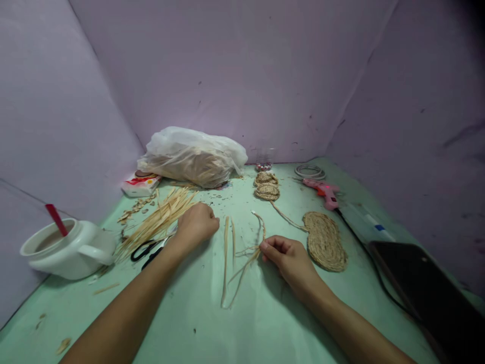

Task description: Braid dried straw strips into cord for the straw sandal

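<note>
My right hand (286,258) is closed in a pinch on a thin braid of dried plant fibre (262,225). The braid's finished end curves away from me, and loose strands fan out to the left of my fingertips. My left hand (199,222) is curled closed beside a pile of pale, flat fibre strips (162,217); whatever its fingers may hold is hidden. Between my hands, single fibre strips (226,253) lie on the green tabletop (189,323). Black-handled scissors (146,248) lie partly under my left wrist.
A white pot (91,247) holding brown liquid and a red stick stands left. Behind are a plastic bag (193,156) and a jar of beads (264,166). To the right lie coiled fibre pieces (328,242), a pink glue gun (324,189) with its cord and a dark phone-like slab (417,283).
</note>
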A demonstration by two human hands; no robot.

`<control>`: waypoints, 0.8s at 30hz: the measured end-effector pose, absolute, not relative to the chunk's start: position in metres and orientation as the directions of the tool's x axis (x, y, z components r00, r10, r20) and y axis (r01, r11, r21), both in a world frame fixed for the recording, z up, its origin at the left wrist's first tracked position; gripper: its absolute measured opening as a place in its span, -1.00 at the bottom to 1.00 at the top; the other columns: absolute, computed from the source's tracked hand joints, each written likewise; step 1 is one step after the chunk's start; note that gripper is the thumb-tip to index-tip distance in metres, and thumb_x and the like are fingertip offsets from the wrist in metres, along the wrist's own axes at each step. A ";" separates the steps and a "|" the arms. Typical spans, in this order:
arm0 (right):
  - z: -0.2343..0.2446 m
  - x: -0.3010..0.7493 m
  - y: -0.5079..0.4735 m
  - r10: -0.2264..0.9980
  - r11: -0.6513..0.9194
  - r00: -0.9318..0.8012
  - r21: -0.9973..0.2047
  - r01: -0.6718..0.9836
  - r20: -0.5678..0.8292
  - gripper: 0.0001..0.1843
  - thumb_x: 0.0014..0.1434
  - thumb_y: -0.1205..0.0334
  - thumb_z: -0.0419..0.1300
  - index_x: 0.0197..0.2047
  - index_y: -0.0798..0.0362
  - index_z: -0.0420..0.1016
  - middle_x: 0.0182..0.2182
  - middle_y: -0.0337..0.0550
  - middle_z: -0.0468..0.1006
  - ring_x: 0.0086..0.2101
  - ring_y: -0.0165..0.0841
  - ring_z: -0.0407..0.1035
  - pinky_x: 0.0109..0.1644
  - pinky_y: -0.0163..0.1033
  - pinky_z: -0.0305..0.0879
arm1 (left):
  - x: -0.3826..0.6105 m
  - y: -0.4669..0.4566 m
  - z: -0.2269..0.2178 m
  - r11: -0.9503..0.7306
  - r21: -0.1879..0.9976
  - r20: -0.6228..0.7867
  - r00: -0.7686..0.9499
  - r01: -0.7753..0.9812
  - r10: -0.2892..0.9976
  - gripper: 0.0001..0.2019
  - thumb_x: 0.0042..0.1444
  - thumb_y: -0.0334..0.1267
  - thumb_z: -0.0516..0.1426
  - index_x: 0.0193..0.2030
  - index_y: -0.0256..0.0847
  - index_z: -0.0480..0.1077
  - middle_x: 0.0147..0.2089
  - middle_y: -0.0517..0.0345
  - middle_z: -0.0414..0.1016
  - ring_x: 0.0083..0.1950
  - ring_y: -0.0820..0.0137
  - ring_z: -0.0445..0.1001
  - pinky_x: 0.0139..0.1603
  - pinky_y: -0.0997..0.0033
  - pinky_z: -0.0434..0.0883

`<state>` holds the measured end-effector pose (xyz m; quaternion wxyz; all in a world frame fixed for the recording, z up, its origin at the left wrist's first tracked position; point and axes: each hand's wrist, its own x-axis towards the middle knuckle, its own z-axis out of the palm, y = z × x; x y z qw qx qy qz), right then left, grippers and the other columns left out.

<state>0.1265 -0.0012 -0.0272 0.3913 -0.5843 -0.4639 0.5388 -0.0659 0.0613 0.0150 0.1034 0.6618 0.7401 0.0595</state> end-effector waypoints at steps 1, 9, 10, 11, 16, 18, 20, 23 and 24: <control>-0.027 0.127 -0.001 0.964 -0.261 -0.015 -0.957 0.126 -0.265 -0.77 -0.09 0.12 0.14 -0.56 0.12 0.35 -0.70 -0.31 0.30 -0.76 -0.62 -0.12 -0.66 -0.36 -0.24 | -0.069 0.064 0.015 0.108 0.257 -0.083 -0.090 0.960 0.992 -0.84 -0.20 -0.20 0.05 -0.59 -0.20 0.40 -0.50 0.06 0.44 -0.44 0.32 0.37 -0.49 0.42 0.17; -0.027 0.127 -0.002 0.972 -0.227 -0.020 -0.962 0.151 -0.233 -0.74 -0.08 0.09 0.14 -0.60 0.12 0.34 -0.73 -0.33 0.25 -0.73 -0.59 -0.08 -0.65 -0.37 -0.18 | -0.080 0.074 0.011 -0.025 0.414 -0.112 0.078 0.910 0.991 -0.86 -0.22 -0.36 0.02 -0.52 -0.25 0.41 -0.54 0.14 0.39 -0.50 0.44 0.31 -0.51 0.50 0.17; -0.027 0.127 -0.002 0.974 -0.220 -0.023 -0.964 0.149 -0.226 -0.74 -0.09 0.09 0.14 -0.60 0.13 0.34 -0.72 -0.32 0.26 -0.72 -0.58 -0.05 -0.64 -0.37 -0.18 | -0.081 0.072 0.014 -0.110 0.419 -0.101 0.167 0.901 0.981 -0.86 -0.22 -0.38 0.03 -0.51 -0.25 0.41 -0.53 0.15 0.39 -0.48 0.45 0.31 -0.49 0.50 0.18; -0.028 0.127 -0.002 0.975 -0.216 -0.027 -0.965 0.148 -0.222 -0.73 -0.08 0.09 0.14 -0.60 0.13 0.35 -0.71 -0.30 0.27 -0.71 -0.57 -0.04 -0.64 -0.38 -0.18 | -0.081 0.069 0.018 -0.207 0.428 -0.098 0.273 0.880 0.957 -0.85 -0.22 -0.38 0.03 -0.49 -0.24 0.41 -0.52 0.16 0.39 -0.46 0.45 0.31 -0.46 0.51 0.20; -0.030 0.128 0.000 0.975 -0.213 -0.032 -0.969 0.129 -0.218 -0.75 -0.09 0.10 0.15 -0.60 0.13 0.36 -0.72 -0.29 0.28 -0.71 -0.56 -0.05 -0.63 -0.37 -0.18 | -0.076 0.053 0.030 -0.518 0.474 -0.182 0.655 0.712 0.733 -0.77 -0.20 -0.44 0.05 -0.36 -0.19 0.43 -0.32 0.15 0.39 -0.30 0.45 0.32 -0.27 0.53 0.22; -0.030 0.127 0.000 0.976 -0.211 -0.030 -0.971 0.112 -0.215 -0.75 -0.10 0.10 0.16 -0.62 0.12 0.36 -0.72 -0.27 0.29 -0.70 -0.55 -0.02 -0.62 -0.36 -0.17 | -0.073 0.052 0.028 -0.553 0.458 -0.183 0.683 0.696 0.707 -0.75 -0.21 -0.47 0.04 -0.37 -0.18 0.43 -0.30 0.14 0.38 -0.27 0.43 0.31 -0.25 0.52 0.21; -0.029 0.127 0.000 0.976 -0.213 -0.027 -0.971 0.103 -0.217 -0.75 -0.11 0.10 0.16 -0.64 0.11 0.35 -0.72 -0.27 0.29 -0.70 -0.54 -0.01 -0.62 -0.35 -0.16 | -0.072 0.055 0.025 -0.526 0.451 -0.141 0.640 0.721 0.755 -0.78 -0.18 -0.46 0.01 -0.40 -0.19 0.43 -0.35 0.14 0.39 -0.31 0.44 0.32 -0.29 0.52 0.21; -0.029 0.127 0.000 0.976 -0.211 -0.027 -0.972 0.101 -0.214 -0.75 -0.11 0.11 0.16 -0.64 0.11 0.35 -0.72 -0.27 0.29 -0.69 -0.53 0.00 -0.60 -0.35 -0.14 | -0.070 0.063 0.019 -0.349 0.447 -0.073 0.422 0.824 0.904 -0.80 -0.09 -0.37 -0.03 -0.42 -0.23 0.42 -0.45 0.14 0.42 -0.41 0.45 0.32 -0.38 0.51 0.20; -0.029 0.127 0.000 0.977 -0.206 -0.029 -0.973 0.103 -0.210 -0.75 -0.11 0.12 0.16 -0.64 0.12 0.36 -0.72 -0.26 0.29 -0.68 -0.53 0.02 -0.60 -0.35 -0.13 | -0.069 0.065 0.017 -0.275 0.425 -0.063 0.331 0.862 0.941 -0.79 -0.07 -0.34 -0.04 -0.43 -0.24 0.43 -0.47 0.12 0.43 -0.43 0.44 0.33 -0.40 0.50 0.19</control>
